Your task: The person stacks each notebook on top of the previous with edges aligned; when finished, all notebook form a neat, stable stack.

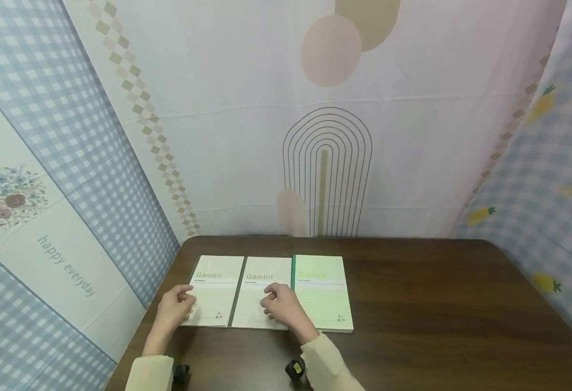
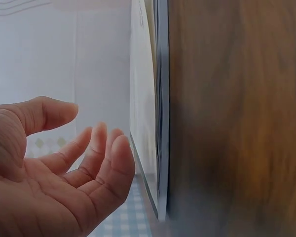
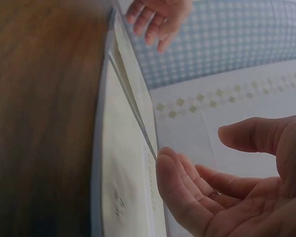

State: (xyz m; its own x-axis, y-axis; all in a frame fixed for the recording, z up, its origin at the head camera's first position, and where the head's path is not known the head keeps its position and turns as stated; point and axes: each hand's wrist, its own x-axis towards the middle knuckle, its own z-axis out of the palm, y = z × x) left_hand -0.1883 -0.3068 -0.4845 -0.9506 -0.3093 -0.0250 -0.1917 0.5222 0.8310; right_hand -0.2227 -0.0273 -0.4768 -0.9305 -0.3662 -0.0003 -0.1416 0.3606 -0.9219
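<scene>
Three notebooks lie side by side on the brown table, each with "Gambit" printed on its cover. The left notebook (image 1: 214, 304) and the middle notebook (image 1: 261, 266) have dark spines and pale covers; the right notebook (image 1: 322, 307) has a green spine and a light green tint. My left hand (image 1: 174, 307) hovers at the left notebook's outer edge, fingers loosely bent, nothing between them. Over the middle notebook's right side is my right hand (image 1: 286, 308), thumb apart from the bent fingers. In the right wrist view its fingertips (image 3: 168, 170) overlap the notebook covers.
The wooden table (image 1: 427, 304) extends to the right of the notebooks. A white patterned cloth (image 1: 237, 136) hangs behind it, and blue checked cloth (image 1: 85, 108) hangs at the left. Small black devices (image 1: 295, 369) sit at both wrists.
</scene>
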